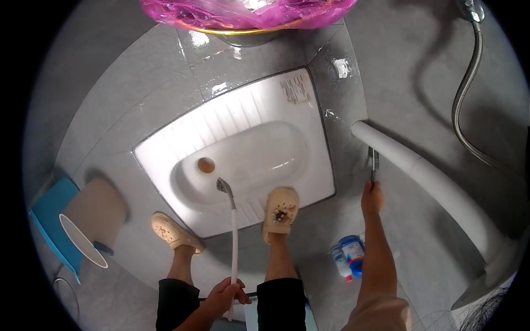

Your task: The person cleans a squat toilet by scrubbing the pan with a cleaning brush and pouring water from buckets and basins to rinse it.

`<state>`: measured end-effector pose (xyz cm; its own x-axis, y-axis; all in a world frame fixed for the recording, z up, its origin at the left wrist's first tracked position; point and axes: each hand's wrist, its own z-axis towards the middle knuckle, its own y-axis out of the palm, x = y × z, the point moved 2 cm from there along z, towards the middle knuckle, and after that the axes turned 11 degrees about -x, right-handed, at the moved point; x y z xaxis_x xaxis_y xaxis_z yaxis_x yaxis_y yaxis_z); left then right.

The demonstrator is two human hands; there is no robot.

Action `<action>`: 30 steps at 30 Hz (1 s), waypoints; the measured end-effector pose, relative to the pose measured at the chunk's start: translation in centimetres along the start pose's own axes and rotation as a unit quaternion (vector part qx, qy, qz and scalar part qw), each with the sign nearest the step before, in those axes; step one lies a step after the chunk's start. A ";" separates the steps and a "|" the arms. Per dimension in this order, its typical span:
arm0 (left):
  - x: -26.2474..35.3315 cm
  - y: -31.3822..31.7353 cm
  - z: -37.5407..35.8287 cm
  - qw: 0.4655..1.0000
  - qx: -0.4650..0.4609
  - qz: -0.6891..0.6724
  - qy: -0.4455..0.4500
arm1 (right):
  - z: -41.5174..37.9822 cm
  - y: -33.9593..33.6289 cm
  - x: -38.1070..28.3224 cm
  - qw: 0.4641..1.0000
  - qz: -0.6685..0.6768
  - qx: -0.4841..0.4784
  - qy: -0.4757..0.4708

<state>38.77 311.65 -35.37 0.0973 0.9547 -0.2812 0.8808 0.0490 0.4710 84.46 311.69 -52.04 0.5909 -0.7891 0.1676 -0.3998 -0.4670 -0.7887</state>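
Observation:
My left hand [222,297], low in the view between the two dark trouser legs, is closed round a long white handle [234,248]. Its grey head [224,187] is over the white squat toilet [221,129], just right of the brown drain hole [206,165]. On the right side, my right hand [372,197] is closed on a slim dark and silvery object [375,164], too small to name, beside the thick white pipe [417,168].
Pink plastic [193,16] covers a round container at the top. Blue and white bottles [351,249] lie near my right forearm. A beige bucket [96,212] and blue dustpan [58,220] are at left. A metal hose [461,99] hangs at right.

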 end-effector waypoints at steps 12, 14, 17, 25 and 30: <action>1.0 -0.1 0.2 0.999 0.037 0.015 -0.020 | 2.9 -0.6 -0.2 0.971 0.188 0.026 -0.145; 1.2 0.0 0.1 0.999 0.042 0.019 -0.024 | 7.3 -0.4 -1.8 0.947 0.259 -0.007 -0.188; 1.2 -0.1 -0.2 0.999 0.026 0.012 -0.036 | 10.3 1.1 0.2 0.936 0.301 -0.069 -0.168; 0.2 -0.5 0.4 0.999 0.019 0.030 -0.014 | 6.0 -1.3 -4.6 0.985 0.138 -0.048 -0.095; 0.9 -0.3 0.0 0.999 0.008 0.051 -0.013 | 2.9 -1.0 -0.1 0.995 -0.028 -0.046 -0.080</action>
<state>38.57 312.49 -35.79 0.1982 0.9467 -0.2540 0.8726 -0.0524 0.4857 86.80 313.38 -52.98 0.7146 -0.6913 0.1071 -0.4218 -0.5480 -0.7223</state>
